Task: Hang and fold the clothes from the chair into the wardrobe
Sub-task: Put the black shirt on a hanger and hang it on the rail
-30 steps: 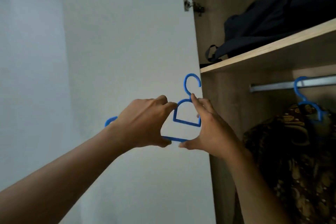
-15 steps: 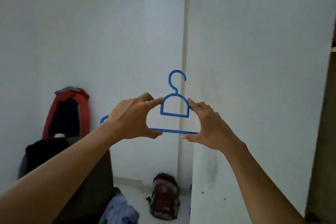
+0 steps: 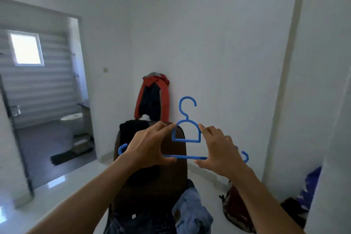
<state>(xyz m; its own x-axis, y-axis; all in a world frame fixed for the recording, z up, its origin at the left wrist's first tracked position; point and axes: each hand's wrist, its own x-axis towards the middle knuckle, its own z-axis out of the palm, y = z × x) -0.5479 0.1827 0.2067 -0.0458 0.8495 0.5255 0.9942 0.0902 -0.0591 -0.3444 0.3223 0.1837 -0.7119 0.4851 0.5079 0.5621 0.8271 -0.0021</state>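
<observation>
Both hands on the hanger point(image 3: 188, 157), nothing draped on it yet. Left hand point(image 3: 150, 146): forefinger on the left shoulder, thumb under the bottom bar. Right hand point(image 3: 218, 148): the same, mirrored. A fingertip pinch each side, not a full wrap. The hanger is upright in the air, hook on top, in front of the chair point(image 3: 179, 167).

Clothes wait on the chair: a black top point(image 3: 133, 129) over the top edge of the back, and pale jeans point(image 3: 191, 209) at the right edge of the seat, beside darker denim.

Risks:
- The pinch is light. Letting go with one hand to take a garment could make the hanger swing or drop.
- Thin plastic. Squeezing bar and shoulder together may bow it.
- The jeans sit close to the seat's edge, so a careless tug could pull the pile to the floor.

Hard to see:
- My hands cover most of both hanger arms; only the curled tips show.
- The seat is cut off at the bottom, so the count of garments is unclear.
- I cannot pick out the wardrobe; the white panel on the right may be its door.
- The red jacket point(image 3: 152, 97) on the wall is probably not part of the job.
</observation>
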